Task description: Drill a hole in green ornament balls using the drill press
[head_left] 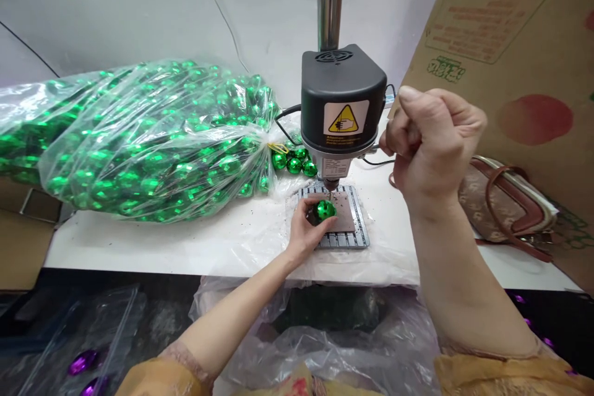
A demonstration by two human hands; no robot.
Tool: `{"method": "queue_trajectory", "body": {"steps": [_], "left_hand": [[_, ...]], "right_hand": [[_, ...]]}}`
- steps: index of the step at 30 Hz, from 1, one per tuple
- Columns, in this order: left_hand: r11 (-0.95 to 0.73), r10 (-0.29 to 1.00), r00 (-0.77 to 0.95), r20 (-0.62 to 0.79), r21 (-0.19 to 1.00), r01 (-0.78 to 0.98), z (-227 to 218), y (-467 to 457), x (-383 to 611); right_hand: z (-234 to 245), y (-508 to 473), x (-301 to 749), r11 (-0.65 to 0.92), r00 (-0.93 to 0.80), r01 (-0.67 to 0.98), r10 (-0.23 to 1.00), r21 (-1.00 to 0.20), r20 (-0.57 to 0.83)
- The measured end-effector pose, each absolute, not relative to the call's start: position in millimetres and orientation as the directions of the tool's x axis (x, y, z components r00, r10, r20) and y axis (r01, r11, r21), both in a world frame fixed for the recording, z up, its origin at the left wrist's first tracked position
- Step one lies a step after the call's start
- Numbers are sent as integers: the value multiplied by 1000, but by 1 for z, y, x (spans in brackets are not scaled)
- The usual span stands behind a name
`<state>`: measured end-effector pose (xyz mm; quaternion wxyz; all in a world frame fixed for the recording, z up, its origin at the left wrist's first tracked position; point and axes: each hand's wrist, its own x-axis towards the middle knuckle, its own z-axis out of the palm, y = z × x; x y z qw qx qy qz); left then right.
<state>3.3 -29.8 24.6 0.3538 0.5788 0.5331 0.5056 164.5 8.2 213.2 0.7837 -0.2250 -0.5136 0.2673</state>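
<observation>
On the left of our counter [139,250] lies a clear bag [158,148] filled with shiny green balls, some loose balls [294,165] beside its gathered neck. Next, our left hand [305,232] has a narrow grip on one green ball [327,210], which sits between thumb and fingers, above the metal base [362,238] and right under the drill bit [330,195]; we cannot tell whether they touch. Beside the drill press [343,93], our right hand [436,142] is fisted on a lever [374,148]. Farther right stand a handbag [505,198] and a cardboard box [515,49].
</observation>
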Motion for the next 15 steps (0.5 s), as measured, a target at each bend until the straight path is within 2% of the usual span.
{"method": "queue_trajectory", "body": {"steps": [2, 4, 6, 8, 9, 11, 13, 15], "left_hand": [[-191, 980, 13, 201, 907, 375, 33, -56, -3], [-301, 935, 316, 163, 836, 459, 36, -87, -11], [-508, 761, 637, 121, 722, 469, 32, -113, -20], [-679, 593, 796, 122, 608, 413, 26, -125, -29], [-717, 567, 809, 155, 576, 392, 23, -124, -34], [-702, 649, 708, 278, 578, 416, 22, -104, -43], [-618, 782, 472, 408, 609, 497, 26, -63, -51], [-541, 834, 282, 475, 601, 589, 32, -8, -55]], "right_hand": [[214, 9, 164, 754, 325, -202, 653, -625, 684], [212, 9, 164, 754, 324, -207, 654, -623, 684], [210, 8, 164, 757, 323, -205, 651, -621, 687], [210, 7, 164, 761, 328, -198, 646, -618, 690], [209, 7, 164, 762, 331, -194, 644, -618, 690], [209, 8, 164, 764, 338, -184, 640, -618, 690], [209, 8, 165, 767, 339, -174, 636, -618, 694], [209, 8, 165, 769, 338, -173, 633, -615, 697]]}}
